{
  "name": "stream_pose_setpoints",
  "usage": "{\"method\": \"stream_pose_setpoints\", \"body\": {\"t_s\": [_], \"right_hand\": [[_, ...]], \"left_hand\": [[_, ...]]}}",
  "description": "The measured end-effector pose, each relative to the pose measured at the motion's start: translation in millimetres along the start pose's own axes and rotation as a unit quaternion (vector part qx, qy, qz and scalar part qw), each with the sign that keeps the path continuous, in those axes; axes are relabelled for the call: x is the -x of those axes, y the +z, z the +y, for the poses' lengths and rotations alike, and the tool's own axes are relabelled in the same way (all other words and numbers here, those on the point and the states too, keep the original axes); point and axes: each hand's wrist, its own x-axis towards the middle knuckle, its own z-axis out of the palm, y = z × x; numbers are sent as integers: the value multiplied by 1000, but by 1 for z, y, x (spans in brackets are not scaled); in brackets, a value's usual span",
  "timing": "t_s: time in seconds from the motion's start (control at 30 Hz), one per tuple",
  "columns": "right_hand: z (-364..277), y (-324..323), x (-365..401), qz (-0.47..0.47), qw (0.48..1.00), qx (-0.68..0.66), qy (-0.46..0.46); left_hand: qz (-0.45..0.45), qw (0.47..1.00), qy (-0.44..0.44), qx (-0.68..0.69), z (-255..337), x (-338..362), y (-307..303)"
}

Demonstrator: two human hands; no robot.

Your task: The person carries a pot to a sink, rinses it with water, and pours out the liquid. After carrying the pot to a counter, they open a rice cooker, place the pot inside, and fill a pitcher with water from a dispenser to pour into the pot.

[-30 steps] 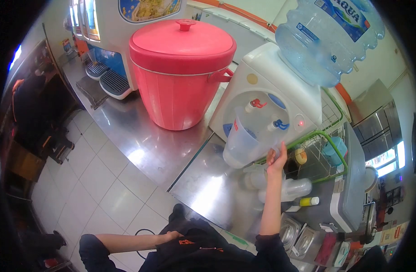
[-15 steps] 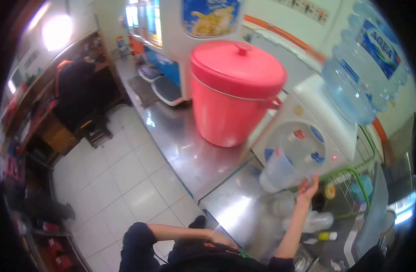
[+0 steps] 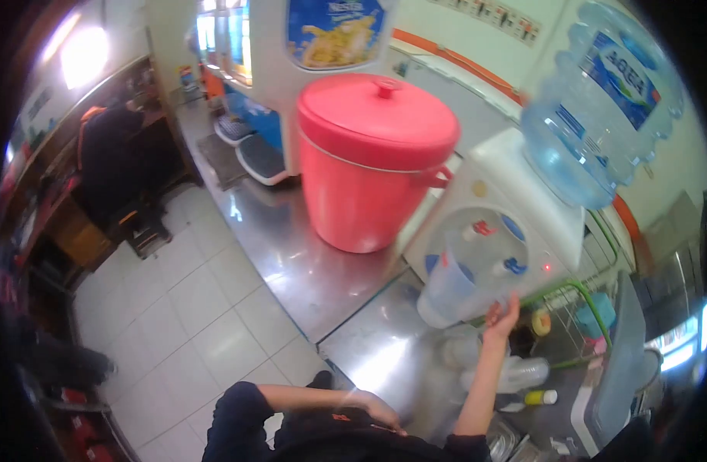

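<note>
My right hand (image 3: 502,318) is raised in front of the white water dispenser (image 3: 488,196), fingers apart and slightly bent, with nothing visible in them. To its left, a tall translucent plastic pitcher (image 3: 446,289) stands at the dispenser's front, below the red tap (image 3: 483,229). The blue tap (image 3: 512,266) is just above my hand. A large clear blue water bottle (image 3: 573,146) sits upside down on top of the dispenser. Low against my dark clothing is my left hand (image 3: 379,410), its fingers blurred and partly hidden.
A big red lidded bucket (image 3: 361,196) stands on the steel counter (image 3: 292,289), beside a drinks machine (image 3: 272,85). Clear plastic containers (image 3: 515,375) and a green wire rack (image 3: 580,289) are by my right arm. Another person (image 3: 111,158) is at the far left desk.
The view has shifted, so the counter and dispenser lie further left. My right hand stays near the dispenser, its fingers a little more spread. The pitcher stays at the dispenser.
</note>
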Motion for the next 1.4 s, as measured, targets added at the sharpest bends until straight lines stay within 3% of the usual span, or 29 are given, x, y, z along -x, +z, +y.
{"method": "stream_pose_setpoints", "body": {"t_s": [0.03, 0.07, 0.1, 0.17, 0.2, 0.27, 0.4, 0.47, 0.5, 0.57, 0.67, 0.77, 1.07, 1.4], "right_hand": [[-2, -2, 4, -42, 999, 10, 5], [-4, -3, 7, -87, 996, 22, 13], [-4, -1, 8, -77, 997, 23, 7], [-5, 2, 8, -30, 999, 12, 18], [-3, -2, 5, -24, 1000, 12, 14], [1, -9, 0, -78, 997, 10, -1], [2, -7, 0, -72, 997, 12, -6], [3, -9, -4, -71, 997, 3, -2], [4, -10, -6, -72, 997, -8, 2], [6, -12, -8, -75, 997, -7, 1], [4, -10, -8, -60, 998, -8, 5], [3, -8, -4, -49, 999, -5, 6], [6, -9, -8, -22, 1000, -10, -2], [1, -4, 0, -17, 1000, 0, 3]], "left_hand": [[-4, 998, 18, -62, 31, 15, -5], [94, 984, 10, -150, 47, 27, -9], [192, 953, 4, -233, 60, 39, -14], [301, 927, -41, -219, 122, 71, -30], [366, 910, 41, -192, 127, 80, -44], [467, 870, 80, -136, 170, 104, -62], [635, 708, 208, -227, 224, 121, -106], [699, 606, 216, -314, 243, 116, -127], [699, 606, 217, -313, 247, 111, -139], [721, 483, 108, -486, 251, 102, -159], [712, 439, 48, -546, 256, 90, -175], [690, 445, -16, -571, 261, 85, -186], [656, 480, -41, -581, 260, 83, -200], [679, 492, 32, -544, 250, 86, -221]]}}
